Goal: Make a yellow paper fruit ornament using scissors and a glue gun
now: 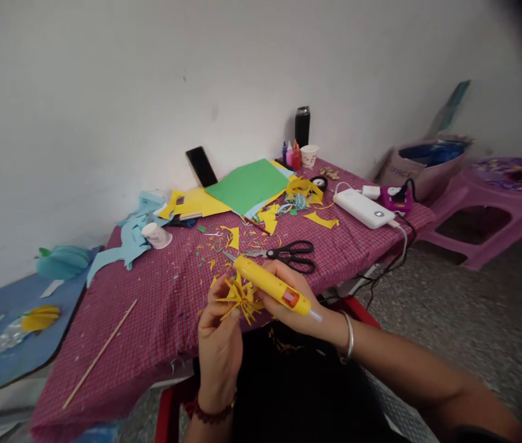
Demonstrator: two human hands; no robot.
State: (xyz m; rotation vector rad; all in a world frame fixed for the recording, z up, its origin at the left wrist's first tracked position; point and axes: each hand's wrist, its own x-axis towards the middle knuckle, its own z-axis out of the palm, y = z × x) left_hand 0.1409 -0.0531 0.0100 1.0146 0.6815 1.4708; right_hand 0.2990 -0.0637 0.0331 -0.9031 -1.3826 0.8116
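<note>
My left hand [221,347] pinches a fringed yellow paper piece [241,299] with thin strips spreading out on all sides. A yellow hot glue pen [265,278] with a red window and a clear stick at its back end rests in my right hand [295,301]. Its metal tip points up and left, beyond the fringed paper. The right fingertips are also close to the paper strips; whether they touch them I cannot tell. Black-handled scissors [291,251] lie open on the checked tablecloth [173,283], just past the glue pen.
Green paper [249,187], yellow scraps [320,219] and blue scraps [134,237] lie at the back. A paper cup [156,235], wooden stick [99,355], phone [201,166], white power bank [363,208] with cables, and black bottle [302,126] are around. A pink stool [486,215] stands right.
</note>
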